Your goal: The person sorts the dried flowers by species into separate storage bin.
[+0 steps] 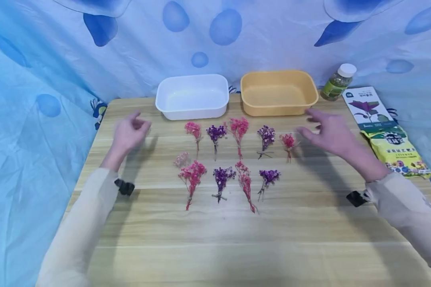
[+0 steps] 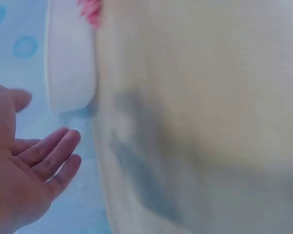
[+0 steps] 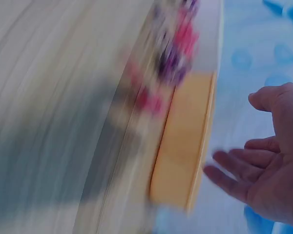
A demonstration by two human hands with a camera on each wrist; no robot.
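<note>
My left hand (image 1: 130, 133) hovers over the table left of the white tub (image 1: 192, 97), its fingers loosely bent with nothing between them. On the other side, my right hand (image 1: 328, 131) is held in the air near the front right corner of the yellow tub (image 1: 280, 93), thumb and fingers apart. Nearest to it lies a short red dried flower bunch (image 1: 288, 143). Two rows of small tied bunches lie in front of the tubs, among them a purple bunch (image 1: 220, 179) and a pink bunch (image 1: 192, 175). Both wrist views show relaxed, unfilled hands; the right one is blurred.
A white-capped bottle (image 1: 339, 81) stands right of the yellow tub. Beyond it lie a seed packet (image 1: 368, 107) and a yellow bag (image 1: 396, 151) along the table's right side. A blue patterned curtain (image 1: 201, 36) hangs behind the wooden table (image 1: 219, 247).
</note>
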